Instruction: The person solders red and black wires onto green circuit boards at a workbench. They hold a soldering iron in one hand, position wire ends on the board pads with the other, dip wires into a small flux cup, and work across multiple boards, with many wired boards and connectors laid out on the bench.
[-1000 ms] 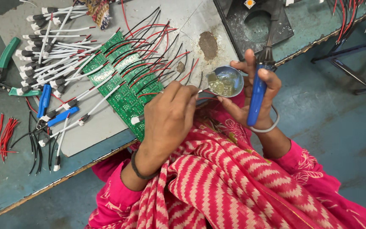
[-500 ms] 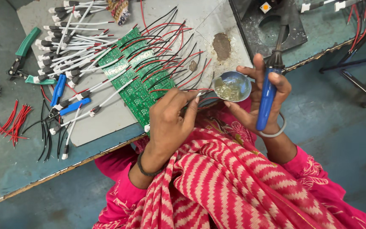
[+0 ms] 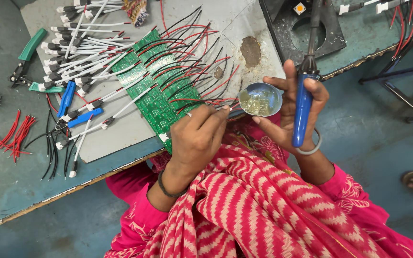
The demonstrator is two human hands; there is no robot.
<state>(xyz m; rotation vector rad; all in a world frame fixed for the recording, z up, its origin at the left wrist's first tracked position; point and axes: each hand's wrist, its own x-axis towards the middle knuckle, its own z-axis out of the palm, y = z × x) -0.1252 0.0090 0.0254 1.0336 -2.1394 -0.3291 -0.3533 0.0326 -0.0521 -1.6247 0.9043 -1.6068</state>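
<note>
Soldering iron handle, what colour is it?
Blue plastic soldering iron handle, clearest in the head view.

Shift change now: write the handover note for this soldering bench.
Left hand: pinches thin wire ends at the small round metal tin.
Right hand: holds that tin and the blue-handled soldering iron, tip up.
Green circuit boards lie on the grey board with red and black leads attached; green-handled cutters far left.
Done: many leads are on the boards.
Left: loose red and black wires lie unattached.

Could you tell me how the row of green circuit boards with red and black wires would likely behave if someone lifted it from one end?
The green circuit boards look thin and joined, so the row would probably flex or snap apart. Their red and black wires would likely dangle and snag on neighbouring leads.
</note>
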